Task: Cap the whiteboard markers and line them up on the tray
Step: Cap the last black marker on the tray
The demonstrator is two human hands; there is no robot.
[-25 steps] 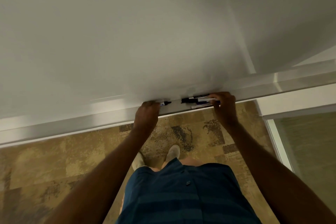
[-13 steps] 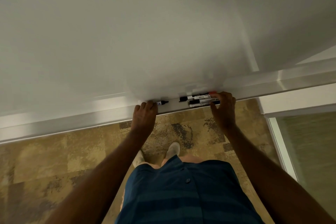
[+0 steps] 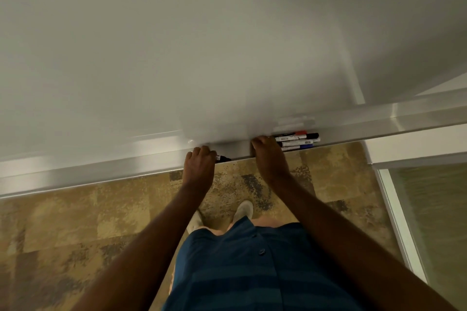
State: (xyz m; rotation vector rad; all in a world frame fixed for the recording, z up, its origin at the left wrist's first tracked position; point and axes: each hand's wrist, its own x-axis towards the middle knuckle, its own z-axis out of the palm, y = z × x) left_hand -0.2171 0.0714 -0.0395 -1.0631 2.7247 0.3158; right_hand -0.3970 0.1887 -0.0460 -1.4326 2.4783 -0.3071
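Head view looks down the whiteboard (image 3: 177,45) to the tray (image 3: 101,171) that crosses the middle of the frame. The left hand (image 3: 199,163), centre frame, is curled closed around a single marker (image 3: 223,158), whose black end pokes out to the right of the fist on the tray ledge. The right hand (image 3: 267,150) rests just right of it with fingers bent onto the left ends of a bunch of markers (image 3: 297,141) lying side by side on the tray; whether it grips them or only presses them I cannot tell.

The step in hand looks like lining up: the bunch seems capped, with red, black and blue ends showing to the right. The next move likely calls for sliding the single marker rightward to join the bunch and squaring the ends.

Hidden: most of the single marker's barrel, so its cap state is unclear. The bunch appears to hold 4 markers, but blur makes the count uncertain.
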